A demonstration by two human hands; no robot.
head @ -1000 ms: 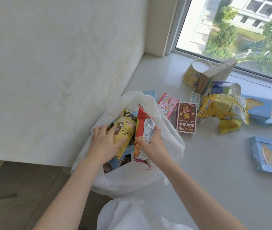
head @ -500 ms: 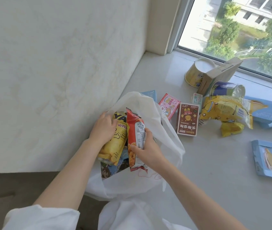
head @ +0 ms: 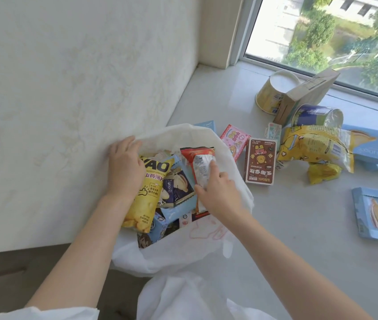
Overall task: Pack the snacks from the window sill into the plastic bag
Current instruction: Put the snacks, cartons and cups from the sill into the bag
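A white plastic bag stands open at the left end of the window sill, holding several snacks. My left hand lies palm down on the top of a yellow chip bag inside it, fingertips reaching the bag's left rim. My right hand grips a red snack packet standing inside the bag's right side. On the sill lie a brown box, a pink packet, a yellow crisp bag and a blue box.
Further back on the sill are a yellow paper cup on its side, a leaning cardboard box, a blue can and more blue boxes. A pale wall rises to the left; the window runs along the back.
The yellow chip bag and the red packet have sunk lower into the plastic bag. My left hand slid from the yellow bag's front up to its top and the bag's rim.
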